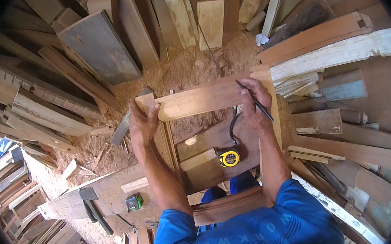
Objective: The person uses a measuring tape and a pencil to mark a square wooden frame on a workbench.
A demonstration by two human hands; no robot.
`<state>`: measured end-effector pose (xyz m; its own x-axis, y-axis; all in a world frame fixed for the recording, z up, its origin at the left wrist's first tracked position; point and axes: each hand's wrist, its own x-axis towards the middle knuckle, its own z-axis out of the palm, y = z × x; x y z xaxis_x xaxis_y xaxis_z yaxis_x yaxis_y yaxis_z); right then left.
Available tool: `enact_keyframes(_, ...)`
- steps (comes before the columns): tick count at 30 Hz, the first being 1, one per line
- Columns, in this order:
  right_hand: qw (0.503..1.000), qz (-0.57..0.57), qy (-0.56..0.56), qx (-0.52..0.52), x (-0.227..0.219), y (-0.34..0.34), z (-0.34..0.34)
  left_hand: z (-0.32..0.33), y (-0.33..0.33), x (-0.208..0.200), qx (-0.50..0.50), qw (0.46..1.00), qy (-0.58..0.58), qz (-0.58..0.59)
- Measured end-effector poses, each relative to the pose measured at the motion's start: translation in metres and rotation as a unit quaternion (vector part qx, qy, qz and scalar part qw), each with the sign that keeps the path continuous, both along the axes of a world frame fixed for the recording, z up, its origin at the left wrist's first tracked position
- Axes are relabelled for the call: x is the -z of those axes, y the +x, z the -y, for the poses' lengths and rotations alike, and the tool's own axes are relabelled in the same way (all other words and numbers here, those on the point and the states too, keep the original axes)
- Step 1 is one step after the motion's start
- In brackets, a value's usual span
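Note:
A rectangular wooden frame [202, 98] lies before me, its far rail running between my two hands. My left hand [143, 120] is closed round the frame's far left corner, the thumb resting on top near the end of the rail. At the far right corner, my right hand [255, 102] grips a slim dark pencil [263, 106] and rests against the rail's end. Some of its fingers are hidden. Inside the frame's opening, a yellow and black tape measure [229, 158] sits on a board, with a dark strap or cord trailing from it.
A green and black tape measure [134, 201] and a dark-handled tool [95, 210] lie on a plank [71, 204] at left. Stacked boards [101, 46] lean at the far side, with more planks [339, 51] to the right. Sawdust [171, 68] covers the ground.

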<state>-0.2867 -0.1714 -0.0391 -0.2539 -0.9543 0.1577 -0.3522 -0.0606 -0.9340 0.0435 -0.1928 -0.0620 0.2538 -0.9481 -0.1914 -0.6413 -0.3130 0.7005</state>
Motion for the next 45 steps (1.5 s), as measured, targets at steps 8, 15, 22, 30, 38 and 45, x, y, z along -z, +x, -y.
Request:
enact_keyframes(8, 0.881, -0.304, 0.109, -0.345, -0.049, 0.025, -0.112, -0.004, 0.002, 0.003, -0.013, 0.999, -0.012, -0.030)
enact_keyframes(15, 0.858, -0.364, 0.126, -0.339, -0.005, 0.023, -0.153, -0.022, -0.015, -0.037, 0.010, 0.940, -0.206, 0.272)
enact_keyframes(22, 0.915, 0.042, 0.178, -0.360, -0.061, 0.023, -0.112, -0.106, -0.069, -0.071, 0.127, 0.966, 0.019, -0.225)
enact_keyframes(30, 0.946, -0.021, 0.145, -0.287, -0.058, 0.050, -0.110, -0.126, -0.091, -0.051, 0.139, 0.912, 0.120, -0.367)
enact_keyframes(38, 0.927, -0.190, 0.086, -0.312, -0.092, 0.023, -0.093, -0.121, -0.058, -0.060, -0.023, 0.809, 0.020, -0.586)
enact_keyframes(45, 0.910, -0.358, 0.089, -0.187, -0.108, -0.090, -0.042, -0.065, 0.059, -0.036, -0.107, 0.919, -0.113, -0.363)
